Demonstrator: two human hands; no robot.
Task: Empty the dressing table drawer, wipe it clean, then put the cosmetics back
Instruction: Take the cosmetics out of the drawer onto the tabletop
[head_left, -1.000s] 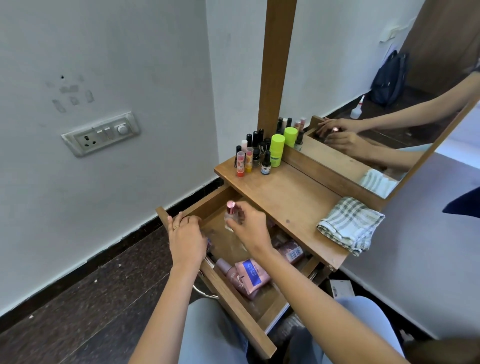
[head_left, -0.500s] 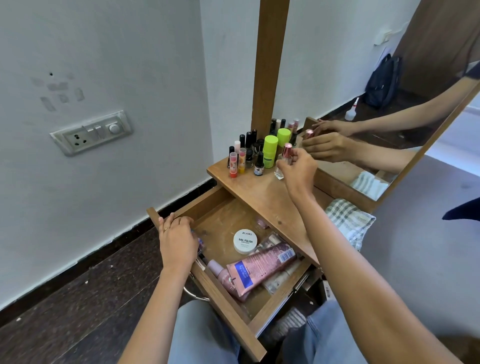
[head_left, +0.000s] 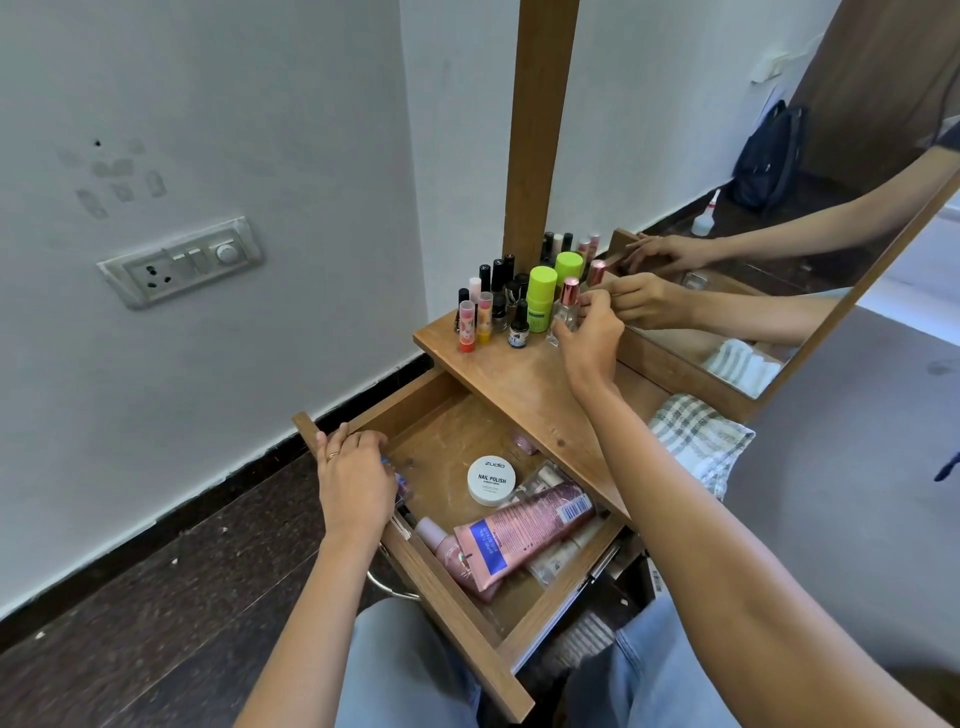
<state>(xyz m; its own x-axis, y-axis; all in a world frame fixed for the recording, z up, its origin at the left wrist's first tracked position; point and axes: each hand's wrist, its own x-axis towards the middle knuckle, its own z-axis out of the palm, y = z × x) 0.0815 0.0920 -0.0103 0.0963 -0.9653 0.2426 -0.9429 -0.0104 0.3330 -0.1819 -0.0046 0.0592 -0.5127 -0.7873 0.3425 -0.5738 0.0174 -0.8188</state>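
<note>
Fingers (head_left: 597, 306) of the right hand (head_left: 589, 340) seemingly grip the perfume bottle (head_left: 565, 312)

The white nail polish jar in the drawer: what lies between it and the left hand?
Only bare drawer floor between the jar and left hand, in the head view.

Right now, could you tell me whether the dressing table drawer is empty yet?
Not empty. The open drawer holds a white nail polish remover tub, a pink tube and a pink bottle.
</note>
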